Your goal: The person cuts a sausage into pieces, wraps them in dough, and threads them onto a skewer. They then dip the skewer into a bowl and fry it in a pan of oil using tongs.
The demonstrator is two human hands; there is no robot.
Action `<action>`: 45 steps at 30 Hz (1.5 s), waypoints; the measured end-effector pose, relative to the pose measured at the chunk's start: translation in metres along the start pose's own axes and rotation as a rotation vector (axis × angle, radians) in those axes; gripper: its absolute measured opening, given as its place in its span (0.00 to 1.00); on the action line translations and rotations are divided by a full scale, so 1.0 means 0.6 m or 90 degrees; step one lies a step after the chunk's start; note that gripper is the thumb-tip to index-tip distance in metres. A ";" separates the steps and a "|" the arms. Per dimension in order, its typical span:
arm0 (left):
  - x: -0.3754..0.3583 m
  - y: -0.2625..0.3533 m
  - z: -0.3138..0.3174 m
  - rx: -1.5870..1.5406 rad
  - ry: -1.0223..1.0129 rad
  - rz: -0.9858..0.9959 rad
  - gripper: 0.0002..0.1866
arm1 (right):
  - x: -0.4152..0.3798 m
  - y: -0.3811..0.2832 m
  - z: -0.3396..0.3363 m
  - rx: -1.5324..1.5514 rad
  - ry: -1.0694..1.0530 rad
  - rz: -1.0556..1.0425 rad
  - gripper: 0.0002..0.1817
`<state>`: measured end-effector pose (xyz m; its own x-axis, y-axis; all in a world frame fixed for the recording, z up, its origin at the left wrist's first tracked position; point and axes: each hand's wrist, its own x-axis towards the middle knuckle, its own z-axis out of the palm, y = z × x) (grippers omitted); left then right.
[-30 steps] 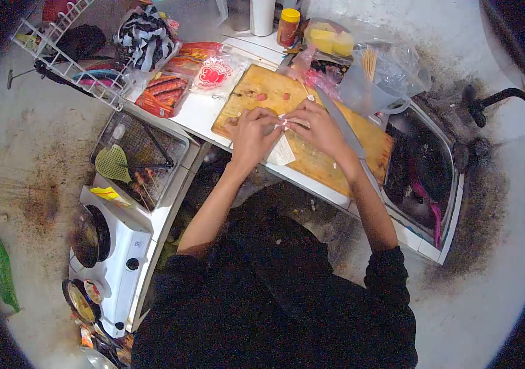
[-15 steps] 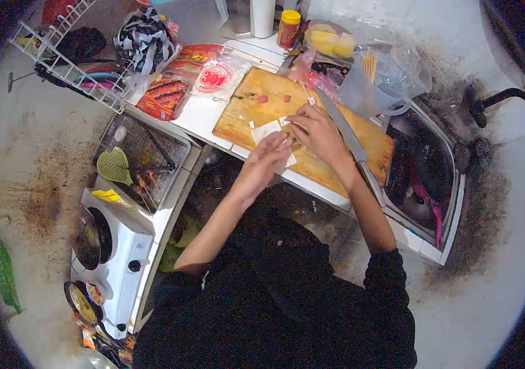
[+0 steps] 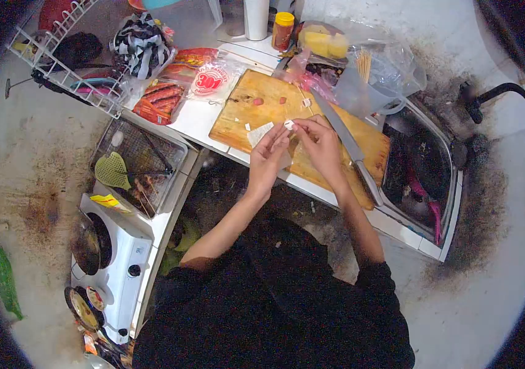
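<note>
Over the wooden cutting board [image 3: 232, 117], my left hand [image 3: 265, 165] and my right hand [image 3: 319, 146] meet fingertip to fingertip. Both pinch a small white piece [image 3: 288, 124], whose exact kind I cannot tell. Under the left fingers lies a pale, flat sheet [image 3: 259, 133], partly hidden, with a small white scrap [image 3: 248, 126] beside it. Farther back on the board sit two small reddish pieces, one at left [image 3: 258, 101] and one at right [image 3: 283, 100]. A thin skewer with a pale piece [image 3: 306, 103] on it rests near the large knife [image 3: 340, 128], right of my hands.
Behind the board are a sausage pack [image 3: 159, 101], a printed plastic bag [image 3: 208, 83], a yellow-lidded jar [image 3: 283, 31] and a clear tub [image 3: 370, 86] with wooden skewers [image 3: 363, 65]. A sink [image 3: 425, 154] lies right; a gas stove [image 3: 118, 252] and wire-rack tray [image 3: 179, 154] stand left.
My left hand has gone from loosely spread fingers to a pinch, joining my right hand at the white piece. The whole view has shifted slightly.
</note>
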<state>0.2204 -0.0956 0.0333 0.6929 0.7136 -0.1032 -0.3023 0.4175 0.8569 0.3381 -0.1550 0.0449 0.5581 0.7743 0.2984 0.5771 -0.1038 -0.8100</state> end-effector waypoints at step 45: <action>0.054 0.123 -0.093 -0.109 -0.150 0.105 0.15 | -0.083 -0.080 -0.095 -0.112 0.061 -0.043 0.09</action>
<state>0.1842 -0.0101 0.0652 0.7511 0.6388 0.1666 -0.5154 0.4097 0.7527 0.3165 -0.2241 0.0976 0.5633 0.7215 0.4027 0.7063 -0.1676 -0.6878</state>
